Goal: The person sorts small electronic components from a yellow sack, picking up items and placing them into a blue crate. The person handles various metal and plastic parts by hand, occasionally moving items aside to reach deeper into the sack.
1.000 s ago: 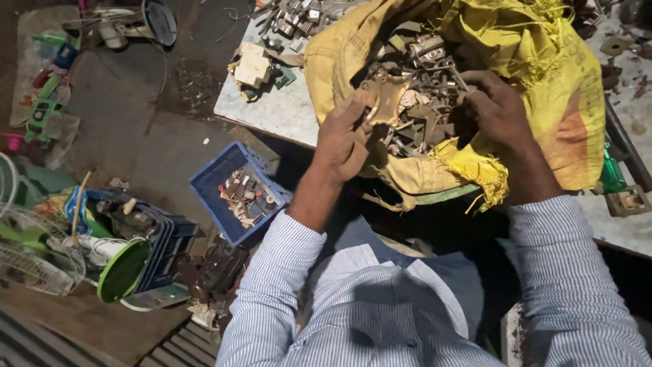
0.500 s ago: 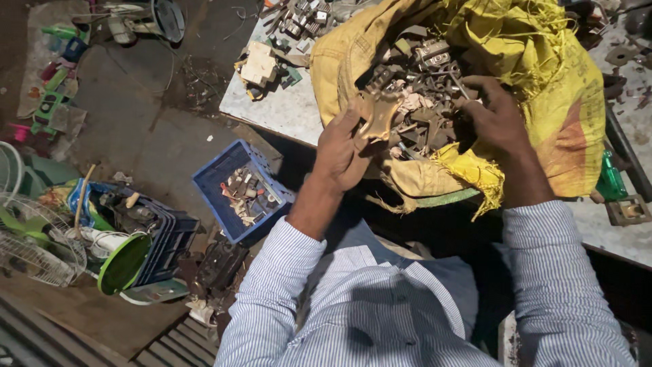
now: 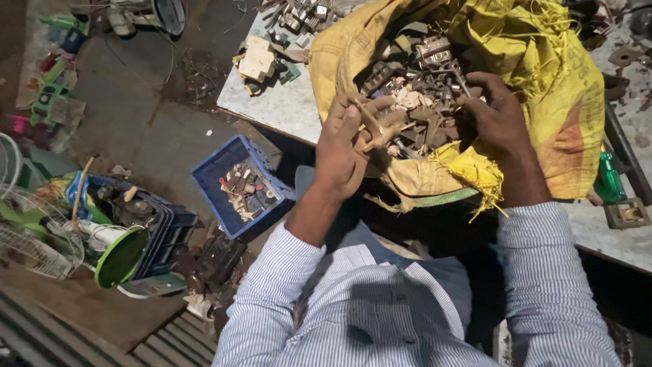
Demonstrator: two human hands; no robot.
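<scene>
Your left hand (image 3: 350,146) is raised at the near lip of the yellow sack (image 3: 543,81), back of the hand towards the camera, wrist bent up from a forearm that rises out of the striped sleeve (image 3: 272,292). Its fingers are closed on a pale, stick-like scrap (image 3: 380,129) that juts out past your fingertips, just above the heap. Your right hand (image 3: 499,115) lies palm down inside the sack's mouth, fingers curled into the metal parts (image 3: 421,75); it looks to be gripping some of them, but the fingertips are buried and you cannot tell for certain. The two hands are near each other, with the scrap pile between them.

The sack sits slumped open on a white table (image 3: 278,109), its frayed edge hanging over the near side. More small parts lie on the table beyond the sack. On the floor to your left stands a blue crate (image 3: 210,177) holding a few pieces, well apart from both hands, with a green-rimmed fan (image 3: 122,255) and other clutter further left
</scene>
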